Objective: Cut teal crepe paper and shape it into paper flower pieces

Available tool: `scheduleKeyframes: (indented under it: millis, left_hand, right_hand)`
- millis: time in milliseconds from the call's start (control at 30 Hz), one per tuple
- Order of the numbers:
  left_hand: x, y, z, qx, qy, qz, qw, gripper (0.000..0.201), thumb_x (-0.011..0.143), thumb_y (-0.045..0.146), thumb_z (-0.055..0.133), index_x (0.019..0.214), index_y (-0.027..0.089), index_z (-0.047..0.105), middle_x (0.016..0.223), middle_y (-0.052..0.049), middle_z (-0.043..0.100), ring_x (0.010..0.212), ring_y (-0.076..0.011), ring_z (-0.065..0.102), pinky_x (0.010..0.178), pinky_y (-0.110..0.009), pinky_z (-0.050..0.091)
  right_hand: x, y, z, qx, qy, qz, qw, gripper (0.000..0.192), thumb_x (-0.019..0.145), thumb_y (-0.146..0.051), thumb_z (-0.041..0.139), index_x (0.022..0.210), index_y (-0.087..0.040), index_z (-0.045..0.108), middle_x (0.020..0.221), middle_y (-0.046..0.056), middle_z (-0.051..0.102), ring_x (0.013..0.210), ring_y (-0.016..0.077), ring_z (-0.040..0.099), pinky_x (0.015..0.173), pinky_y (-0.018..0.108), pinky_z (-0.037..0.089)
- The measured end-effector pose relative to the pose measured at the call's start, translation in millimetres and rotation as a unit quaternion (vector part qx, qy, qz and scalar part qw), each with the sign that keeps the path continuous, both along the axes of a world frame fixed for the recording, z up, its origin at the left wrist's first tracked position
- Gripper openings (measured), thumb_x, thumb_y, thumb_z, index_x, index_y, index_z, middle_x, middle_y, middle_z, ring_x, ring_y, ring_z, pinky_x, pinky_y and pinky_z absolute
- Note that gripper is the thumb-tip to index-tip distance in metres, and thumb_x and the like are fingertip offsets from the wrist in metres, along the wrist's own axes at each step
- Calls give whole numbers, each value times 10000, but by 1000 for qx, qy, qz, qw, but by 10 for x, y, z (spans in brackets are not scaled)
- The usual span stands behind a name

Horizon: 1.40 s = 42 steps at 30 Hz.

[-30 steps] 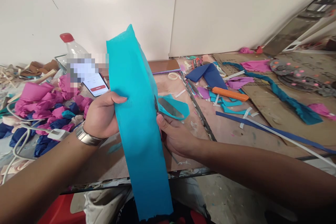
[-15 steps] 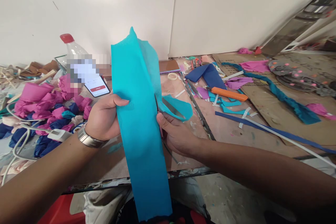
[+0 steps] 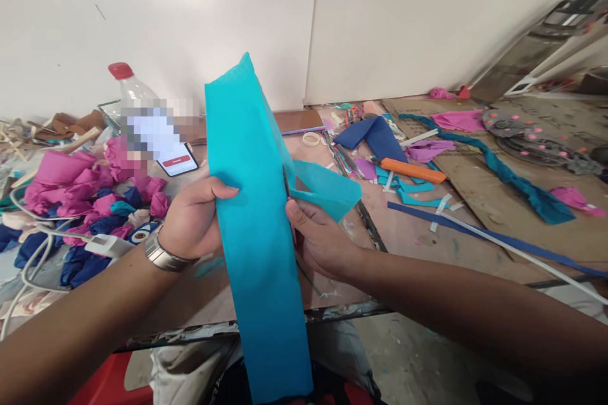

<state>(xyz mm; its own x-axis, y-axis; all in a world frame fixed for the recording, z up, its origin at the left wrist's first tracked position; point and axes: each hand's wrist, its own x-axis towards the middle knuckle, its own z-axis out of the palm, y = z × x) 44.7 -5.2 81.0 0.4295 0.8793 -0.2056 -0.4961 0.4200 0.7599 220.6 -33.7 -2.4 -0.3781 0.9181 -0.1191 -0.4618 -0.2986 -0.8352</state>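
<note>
turquoise crepe strip (image 3: 259, 253) upright, left hand (image 3: 194, 218) pinching its edge; right hand (image 3: 318, 240) gripping scissors (image 3: 287, 186) at the other edge.

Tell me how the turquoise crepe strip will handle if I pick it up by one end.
Probably floppy: the strip hangs limp below the left hand. Likely very light, since a thumb-and-finger pinch holds it up. Its cut flap by the right hand droops, so it may tear easily.
</note>
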Motion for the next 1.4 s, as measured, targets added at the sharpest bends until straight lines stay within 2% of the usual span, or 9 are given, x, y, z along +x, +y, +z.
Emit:
scheduleKeyframes:
  millis: [267, 433, 533, 733, 933, 1033, 1167, 1267, 1400]
  left_hand:
    - [-42, 14, -39, 10, -15, -31, 999, 788, 782, 83, 586, 1552, 156, 434, 1295, -149, 718, 1213, -412, 661, 1082, -629, 491]
    - [-63, -6, -69, -1, -9, -73, 997, 715, 808, 148, 595, 1515, 150, 490, 1248, -155, 737, 1199, -446, 659, 1032, -667, 507]
    - [-62, -16, -61, 22, -20, -52, 998, 701, 806, 185, 600, 1502, 163, 512, 1210, -143, 752, 1212, -457, 647, 1014, -670, 514]
    - [-80, 117, 23, 59, -31, 12, 998, 654, 856, 300, 628, 1499, 254, 516, 1294, -95, 725, 1301, -420, 597, 1051, -607, 515]
    - [-98, 225, 74, 33, 12, 12, 999, 638, 853, 205, 568, 1485, 151, 508, 1280, -147, 724, 1245, -441, 629, 1027, -655, 512]
    - [-104, 208, 60, 26, 26, -1, 999, 617, 845, 189, 530, 1461, 144, 526, 1234, -139, 744, 1197, -433, 660, 978, -651, 549]
    - [-99, 188, 51, 33, 43, 3, 999, 573, 853, 192, 494, 1422, 156, 558, 1175, -120, 764, 1156, -414, 687, 922, -628, 593]
    - [-96, 190, 53, 30, 58, 7, 998, 562, 844, 202, 490, 1396, 138, 574, 1163, -134, 763, 1160, -427, 682, 907, -641, 597]
    - [-103, 198, 48, 33, 80, 17, 996, 543, 844, 225, 496, 1374, 149, 590, 1143, -135, 765, 1179, -441, 668, 901, -661, 592]
  right_hand:
    - [3, -4, 18, -4, 24, 9, 1000, 495, 805, -662, 743, 1078, -250, 698, 779, -6, 683, 809, 198, 643, 733, 347, 542]
    - [30, 12, 20, 1, 9, -1, 1000, 458, 803, -671, 737, 828, -222, 650, 616, -53, 537, 568, 114, 472, 572, 266, 447]
    - [34, 21, 24, 0, 0, -9, 1000, 476, 793, -680, 739, 780, -218, 625, 587, -59, 490, 557, 110, 435, 570, 263, 428]
    - [9, 5, 42, 5, 27, 12, 1000, 448, 785, -648, 772, 932, -233, 685, 652, -54, 557, 600, 117, 480, 613, 265, 437]
    - [7, 8, 23, 24, 3, 24, 999, 485, 784, -667, 760, 838, -204, 625, 567, -83, 474, 512, 79, 383, 508, 224, 333]
    - [12, 28, 8, 32, 0, 25, 999, 499, 794, -671, 748, 776, -197, 591, 569, -74, 487, 514, 82, 410, 498, 221, 339]
    - [18, 35, 18, 32, 10, 30, 999, 444, 815, -642, 748, 822, -211, 638, 594, -65, 510, 533, 96, 432, 516, 231, 392]
    - [24, 36, 42, 45, 4, 36, 998, 413, 833, -629, 736, 943, -233, 697, 698, -29, 612, 642, 138, 540, 595, 265, 474]
    - [30, 54, 63, 53, -4, 47, 998, 483, 826, -635, 741, 1125, -257, 712, 872, 10, 703, 817, 185, 637, 704, 304, 534]
